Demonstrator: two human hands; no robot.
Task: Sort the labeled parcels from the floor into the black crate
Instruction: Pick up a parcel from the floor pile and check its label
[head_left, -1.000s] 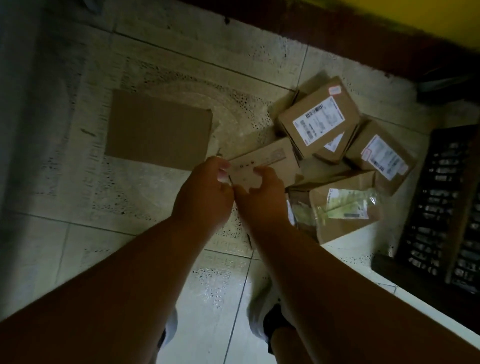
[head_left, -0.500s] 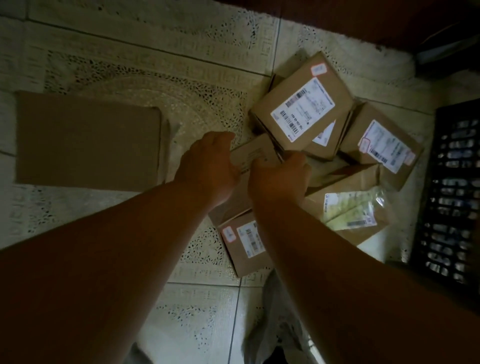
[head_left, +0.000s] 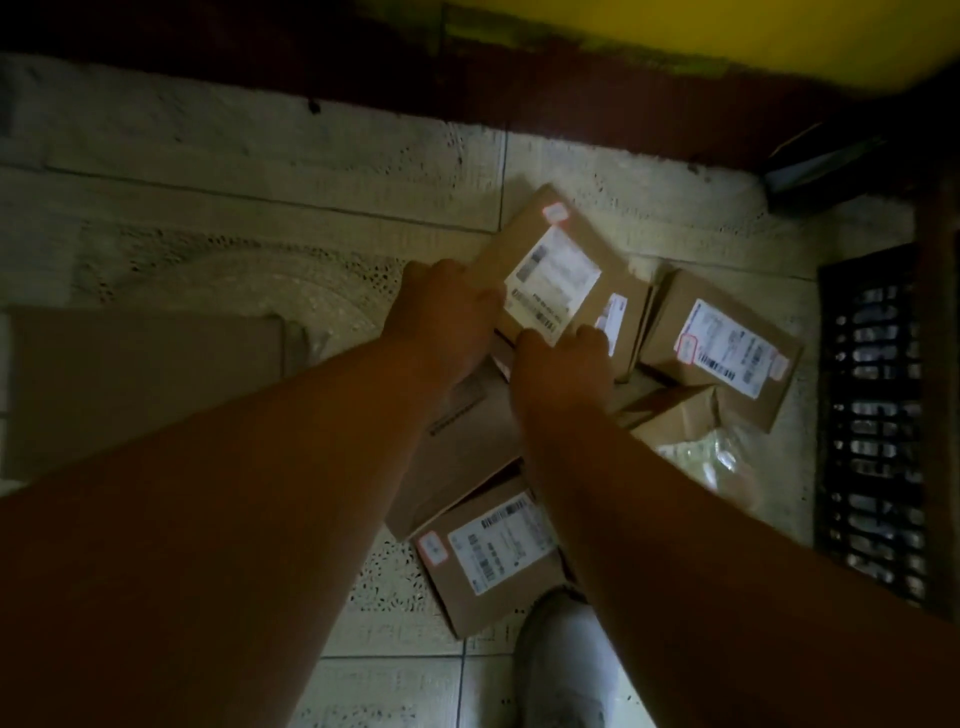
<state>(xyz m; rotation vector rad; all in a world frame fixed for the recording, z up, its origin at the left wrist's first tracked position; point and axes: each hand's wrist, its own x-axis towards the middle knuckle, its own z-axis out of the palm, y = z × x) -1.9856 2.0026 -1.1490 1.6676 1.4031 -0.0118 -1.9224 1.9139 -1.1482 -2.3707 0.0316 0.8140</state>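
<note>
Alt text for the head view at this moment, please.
Both hands, left and right, grasp the top labeled parcel of a pile on the tiled floor; a black crate stands at right.

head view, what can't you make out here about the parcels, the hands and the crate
- Top parcel: label print is motion-blurred, unreadable.
- Left hand and right hand: fingertips hidden behind the hands, so the grip on that parcel is unclear.
- Plain parcel: partly covered by both forearms.
- Black crate: cut off by the right edge; contents too dark.
- Bagged parcel: blurred, partly behind the right forearm.
</note>
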